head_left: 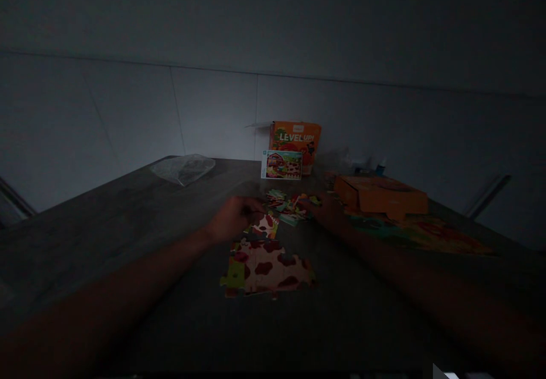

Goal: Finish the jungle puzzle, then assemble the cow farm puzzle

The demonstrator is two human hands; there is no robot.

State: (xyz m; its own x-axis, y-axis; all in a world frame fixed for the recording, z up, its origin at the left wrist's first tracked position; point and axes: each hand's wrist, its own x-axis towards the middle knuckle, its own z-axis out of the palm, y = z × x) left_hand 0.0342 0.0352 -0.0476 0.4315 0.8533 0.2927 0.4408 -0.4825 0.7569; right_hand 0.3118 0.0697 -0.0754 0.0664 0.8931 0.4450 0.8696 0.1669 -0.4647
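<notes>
In the dim head view, my left hand is curled, thumb and fingers closed at the upper edge of a cow-patterned puzzle piece. Exactly how the fingertips meet it is hard to see. My right hand reaches with stretched fingers into a loose heap of puzzle pieces; its fingertips are partly lost in the dark. Nearer to me lies a joined puzzle section, showing a white cow body with brown patches, a pink muzzle and green at the left.
Behind the heap, a farm picture card leans on an upright orange "LEVEL UP!" box. An orange carton and a colourful flat sheet lie right. A clear plastic bag rests at the table's back left, near the wall.
</notes>
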